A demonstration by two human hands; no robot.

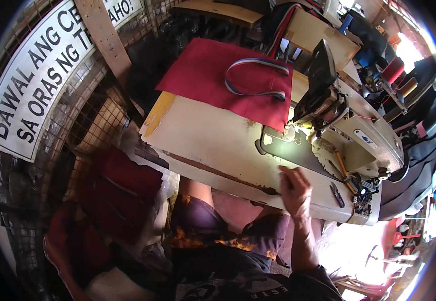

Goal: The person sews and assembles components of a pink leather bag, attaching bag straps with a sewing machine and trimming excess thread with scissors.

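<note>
My right hand [296,189] hovers over the front of the pale sewing table [203,125], its fingers loosely bent and apart, with nothing visible in them. Behind it is the lit needle area of a sewing machine [361,138]. A dark red fabric panel [203,75] lies flat across the back of the table, its near right corner by the needle area. On that panel a striped strap [233,75] is looped, both ends toward the right. My left hand does not show.
Thread snips [337,194] and an orange-handled tool [344,168] lie by the machine. Dark red fabric pieces [122,185] are piled at left, beside a wire mesh wall [85,125] with a white sign [37,85]. Thread spools [393,70] stand behind the machine.
</note>
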